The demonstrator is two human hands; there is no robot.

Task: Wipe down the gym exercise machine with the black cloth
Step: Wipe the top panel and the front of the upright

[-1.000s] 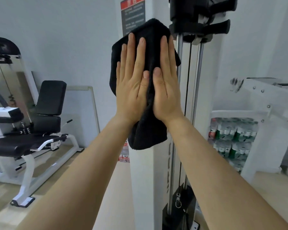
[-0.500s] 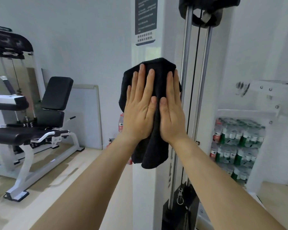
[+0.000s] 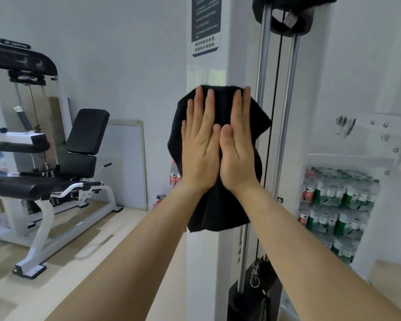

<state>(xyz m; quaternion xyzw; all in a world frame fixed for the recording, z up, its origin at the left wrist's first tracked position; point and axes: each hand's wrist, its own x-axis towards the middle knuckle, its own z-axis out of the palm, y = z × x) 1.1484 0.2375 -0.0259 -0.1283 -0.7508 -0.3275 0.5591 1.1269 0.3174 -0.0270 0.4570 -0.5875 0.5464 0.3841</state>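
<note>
Fingers [image 3: 208, 107] straight, left hand [image 3: 200, 156] and right hand [image 3: 239, 158] flat on black cloth [image 3: 218, 212] against white machine column [image 3: 203, 269]; wooden floor [image 3: 63, 269] below.

At your nine o'clock stands a seated machine [image 3: 79, 158] with black pads, a framed board [image 3: 127, 163] leaning on the wall [image 3: 125, 66] just beside it. At your three o'clock, packs of bottled water [image 3: 336, 200] sit stacked.

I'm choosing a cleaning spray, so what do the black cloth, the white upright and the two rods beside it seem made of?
Black cloth: likely terry or microfibre, matte, with fuzzy nap and soft folds.
White upright: probably painted or powder-coated metal, glossy; it shows pale reflections.
Rods: seemingly polished steel, with bright lengthwise highlights.
</note>
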